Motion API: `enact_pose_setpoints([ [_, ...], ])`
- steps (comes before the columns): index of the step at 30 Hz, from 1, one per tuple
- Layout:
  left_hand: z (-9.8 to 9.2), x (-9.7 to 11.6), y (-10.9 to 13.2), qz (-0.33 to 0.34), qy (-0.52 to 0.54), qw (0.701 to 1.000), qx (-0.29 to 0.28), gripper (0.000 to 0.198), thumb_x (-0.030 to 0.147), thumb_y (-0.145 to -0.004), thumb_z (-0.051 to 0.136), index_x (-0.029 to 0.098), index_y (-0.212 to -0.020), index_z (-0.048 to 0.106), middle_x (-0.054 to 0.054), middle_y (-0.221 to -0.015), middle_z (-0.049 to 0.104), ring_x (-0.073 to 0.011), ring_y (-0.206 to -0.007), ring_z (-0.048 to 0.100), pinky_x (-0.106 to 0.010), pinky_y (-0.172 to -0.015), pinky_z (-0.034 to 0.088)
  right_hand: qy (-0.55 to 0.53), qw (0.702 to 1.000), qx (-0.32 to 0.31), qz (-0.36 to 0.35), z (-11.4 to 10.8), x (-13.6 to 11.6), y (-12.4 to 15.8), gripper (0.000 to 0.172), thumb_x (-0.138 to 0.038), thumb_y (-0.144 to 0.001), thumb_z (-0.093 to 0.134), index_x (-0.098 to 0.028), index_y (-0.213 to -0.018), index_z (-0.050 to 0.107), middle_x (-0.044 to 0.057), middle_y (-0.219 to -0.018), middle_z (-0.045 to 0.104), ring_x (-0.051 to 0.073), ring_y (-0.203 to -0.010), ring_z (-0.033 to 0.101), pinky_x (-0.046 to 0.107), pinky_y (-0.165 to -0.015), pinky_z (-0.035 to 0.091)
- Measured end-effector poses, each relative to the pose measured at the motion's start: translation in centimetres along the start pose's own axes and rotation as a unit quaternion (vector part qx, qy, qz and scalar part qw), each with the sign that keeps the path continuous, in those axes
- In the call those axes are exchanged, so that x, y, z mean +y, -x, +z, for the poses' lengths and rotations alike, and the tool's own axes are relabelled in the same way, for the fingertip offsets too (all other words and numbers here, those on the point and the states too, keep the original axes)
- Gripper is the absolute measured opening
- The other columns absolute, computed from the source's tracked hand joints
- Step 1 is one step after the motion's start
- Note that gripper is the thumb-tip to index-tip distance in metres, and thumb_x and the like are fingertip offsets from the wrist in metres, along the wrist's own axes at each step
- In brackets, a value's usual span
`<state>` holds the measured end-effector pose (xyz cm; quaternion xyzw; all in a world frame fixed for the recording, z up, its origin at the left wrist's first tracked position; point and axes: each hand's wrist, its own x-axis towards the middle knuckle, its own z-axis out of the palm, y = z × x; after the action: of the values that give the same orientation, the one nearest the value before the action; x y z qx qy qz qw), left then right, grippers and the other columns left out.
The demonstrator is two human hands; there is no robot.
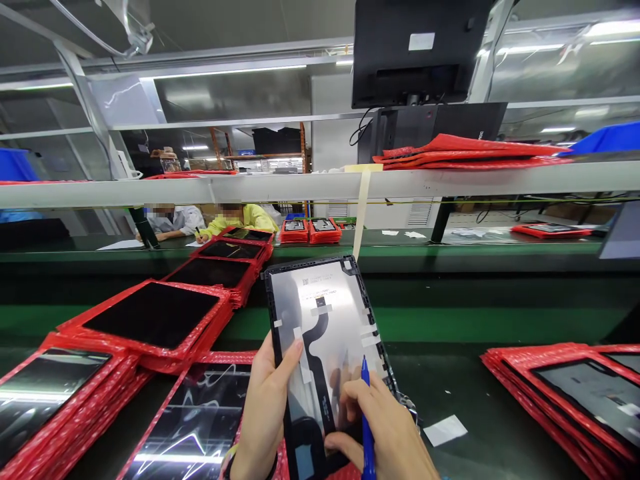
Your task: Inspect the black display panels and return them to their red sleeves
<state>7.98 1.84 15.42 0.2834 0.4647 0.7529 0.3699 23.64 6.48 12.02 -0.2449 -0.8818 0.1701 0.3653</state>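
Note:
A tablet screen panel is held up at a tilt in front of me, its silvery back facing me. A black ribbon cable and several strips of white tape run over that back. My left hand grips the panel's left edge, thumb on the back surface. My right hand is at the panel's lower right, with a blue pen held between its fingers, tip pointing up. The right thumb and fingertips are against or very near the panel's back. Fingers under the panel are hidden.
Stacked screens on red bubble-wrap pouches line the left side. Another stack lies at the right, near a white paper scrap. A shelf rail crosses ahead, with a monitor above. Two people sit beyond.

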Motion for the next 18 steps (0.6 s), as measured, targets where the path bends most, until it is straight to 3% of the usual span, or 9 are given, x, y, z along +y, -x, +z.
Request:
enact_pose_setpoints([
  [5,-0.2,0.4,-0.1,0.013,0.002,1.0,0.016,0.047,0.035,-0.078,0.072,0.023,-0.122,0.061,-0.003,-0.11,0.073,-0.0217,-0.099,0.068,-0.029,-0.085,0.053,-0.056,0.998,-0.014,0.005,-0.9,0.5,0.1,0.043,0.005,-0.07,0.067,-0.027,-0.087,0.044,-0.004,-0.08,0.056,0.016,-0.072,0.061,0.023,-0.062,0.053],
  [9,-0.9,0.5,-0.3,0.036,-0.006,0.999,0.036,0.041,0.035,-0.077,0.073,0.026,-0.116,0.065,0.0,-0.109,0.074,-0.0197,-0.098,0.069,-0.024,-0.08,0.055,-0.121,0.992,-0.009,0.041,-1.6,0.6,-0.1,0.033,-0.002,-0.075,0.067,-0.027,-0.089,0.051,-0.002,-0.086,0.064,0.016,-0.071,0.061,0.027,-0.068,0.053],
  [11,-1.4,0.3,-0.3,0.075,-0.045,0.996,0.036,0.032,0.035,-0.078,0.072,0.026,-0.108,0.069,0.001,-0.106,0.075,-0.0196,-0.097,0.07,-0.022,-0.079,0.055,-0.214,0.973,0.012,0.082,-2.0,0.8,-0.3,0.031,-0.01,-0.078,0.068,-0.029,-0.099,0.057,0.0,-0.101,0.067,0.015,-0.068,0.063,0.029,-0.071,0.054],
  [13,-2.1,0.1,-0.3,0.169,-0.136,0.976,0.032,0.019,0.03,-0.079,0.071,0.026,-0.098,0.072,0.002,-0.098,0.077,-0.0176,-0.089,0.072,-0.019,-0.075,0.056,-0.366,0.923,0.053,0.105,-2.4,1.1,-0.5,0.034,-0.021,-0.082,0.07,-0.034,-0.111,0.057,0.003,-0.119,0.065,0.019,-0.087,0.068,0.033,-0.079,0.055],
  [15,-2.7,-0.1,-0.4,0.313,-0.262,0.913,-0.006,0.019,0.019,-0.081,0.068,0.027,-0.098,0.073,0.003,-0.093,0.078,-0.0153,-0.083,0.073,-0.017,-0.074,0.056,-0.529,0.837,0.073,0.118,-2.9,1.3,-0.8,0.042,-0.034,-0.082,0.072,-0.038,-0.12,0.055,0.005,-0.138,0.055,0.026,-0.118,0.059,0.041,-0.09,0.053],
  [18,-3.2,-0.3,-0.9,0.505,-0.394,0.749,-0.17,0.046,0.001,-0.083,0.053,0.021,-0.124,0.062,-0.006,-0.116,0.072,-0.0204,-0.103,0.068,-0.026,-0.089,0.055,-0.693,0.707,0.045,0.131,-3.3,1.2,-1.0,0.063,-0.053,-0.072,0.076,-0.036,-0.129,0.053,0.007,-0.151,0.041,0.034,-0.133,0.044,0.052,-0.094,0.049],
])
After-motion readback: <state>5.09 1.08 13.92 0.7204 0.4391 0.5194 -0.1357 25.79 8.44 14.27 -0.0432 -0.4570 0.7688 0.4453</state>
